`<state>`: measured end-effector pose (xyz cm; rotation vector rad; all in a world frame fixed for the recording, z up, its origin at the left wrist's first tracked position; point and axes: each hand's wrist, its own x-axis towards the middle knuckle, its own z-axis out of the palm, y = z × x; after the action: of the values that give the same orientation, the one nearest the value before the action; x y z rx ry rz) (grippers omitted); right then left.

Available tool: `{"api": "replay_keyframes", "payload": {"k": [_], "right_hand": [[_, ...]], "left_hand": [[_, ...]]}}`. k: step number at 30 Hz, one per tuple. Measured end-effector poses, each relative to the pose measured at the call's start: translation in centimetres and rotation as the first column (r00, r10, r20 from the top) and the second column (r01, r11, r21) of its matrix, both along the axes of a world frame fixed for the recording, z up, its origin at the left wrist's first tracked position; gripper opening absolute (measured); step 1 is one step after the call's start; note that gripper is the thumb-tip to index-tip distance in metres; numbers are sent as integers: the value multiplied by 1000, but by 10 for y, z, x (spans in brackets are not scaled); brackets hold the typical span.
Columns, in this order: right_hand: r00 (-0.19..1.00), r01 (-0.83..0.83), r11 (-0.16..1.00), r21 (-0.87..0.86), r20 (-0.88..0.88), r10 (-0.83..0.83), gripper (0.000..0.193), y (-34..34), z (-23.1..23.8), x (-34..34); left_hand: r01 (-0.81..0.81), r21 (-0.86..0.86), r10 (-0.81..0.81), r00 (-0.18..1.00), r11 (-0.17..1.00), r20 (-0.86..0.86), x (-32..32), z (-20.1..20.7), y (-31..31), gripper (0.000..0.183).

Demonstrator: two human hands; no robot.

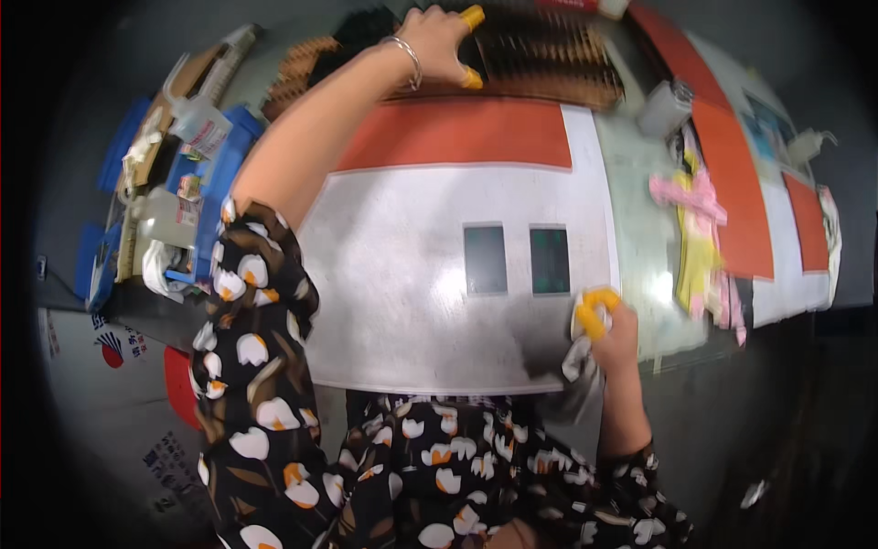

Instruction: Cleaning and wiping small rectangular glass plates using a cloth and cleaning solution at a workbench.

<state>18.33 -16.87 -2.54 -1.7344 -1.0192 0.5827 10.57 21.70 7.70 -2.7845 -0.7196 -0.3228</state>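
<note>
My left hand (437,44) reaches far forward to the brown slotted rack (549,59). Its thumb and forefinger, both in yellow finger cots, are spread apart with nothing visible between them. Close to the front right of the white work mat (393,274), my right hand (615,337) is closed on a crumpled whitish cloth (582,361). Yellow cots cover fingers of this hand too. Two small dark rectangular panels (550,261) lie side by side on the mat, just beyond the right hand. The left one (485,259) looks greyer.
An orange-red strip (457,133) crosses the mat's far side. Blue bins (240,137) and clear squeeze bottles (198,123) stand at left. A metal-topped dispenser bottle (666,108) and pink and yellow cloths (695,247) are at right. The mat's near edge is by my body.
</note>
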Motion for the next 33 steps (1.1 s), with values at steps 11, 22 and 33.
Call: {"api": "replay_keyframes", "payload": {"k": [11, 22, 33], "right_hand": [[934, -39, 997, 66, -352, 60, 10, -2, -2, 10], [908, -153, 963, -220, 354, 225, 21, 26, 31, 27], [593, -167, 858, -487, 646, 482, 17, 80, 22, 35]], "left_hand": [[158, -336, -166, 986, 929, 4, 36, -21, 12, 101], [517, -597, -373, 856, 614, 358, -107, -89, -248, 59], [383, -544, -354, 921, 747, 162, -102, -97, -274, 66]]}}
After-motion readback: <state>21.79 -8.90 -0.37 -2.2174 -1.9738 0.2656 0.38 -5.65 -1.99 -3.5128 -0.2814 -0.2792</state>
